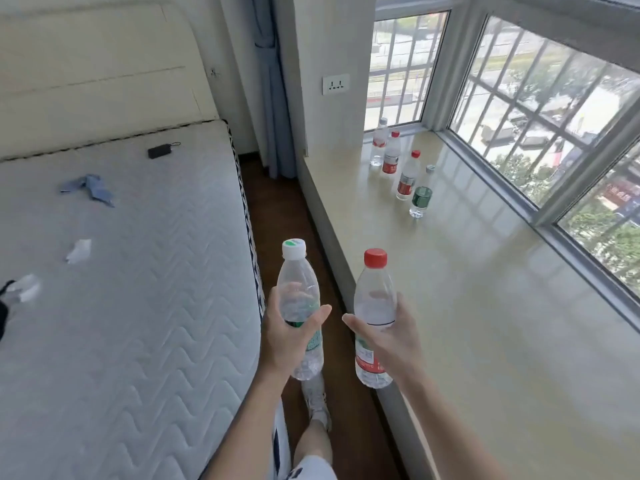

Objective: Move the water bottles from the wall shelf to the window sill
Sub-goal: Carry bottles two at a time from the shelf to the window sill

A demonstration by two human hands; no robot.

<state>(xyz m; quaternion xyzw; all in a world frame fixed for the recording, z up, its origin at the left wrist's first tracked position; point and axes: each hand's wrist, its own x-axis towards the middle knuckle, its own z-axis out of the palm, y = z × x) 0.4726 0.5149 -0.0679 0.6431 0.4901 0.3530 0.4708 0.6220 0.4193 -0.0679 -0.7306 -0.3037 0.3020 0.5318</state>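
My left hand grips a clear bottle with a white cap and green label, held upright over the narrow floor strip. My right hand grips a clear bottle with a red cap and red label, upright at the near edge of the window sill. Several bottles stand in a row on the sill's far part: a white-capped one, two red-capped ones and a green-labelled one. The wall shelf is out of view.
A bare mattress fills the left, with a small black device, a blue cloth and paper scraps on it. A dark wooden floor strip runs between bed and sill. A grey curtain hangs beside a wall socket. Barred windows line the right.
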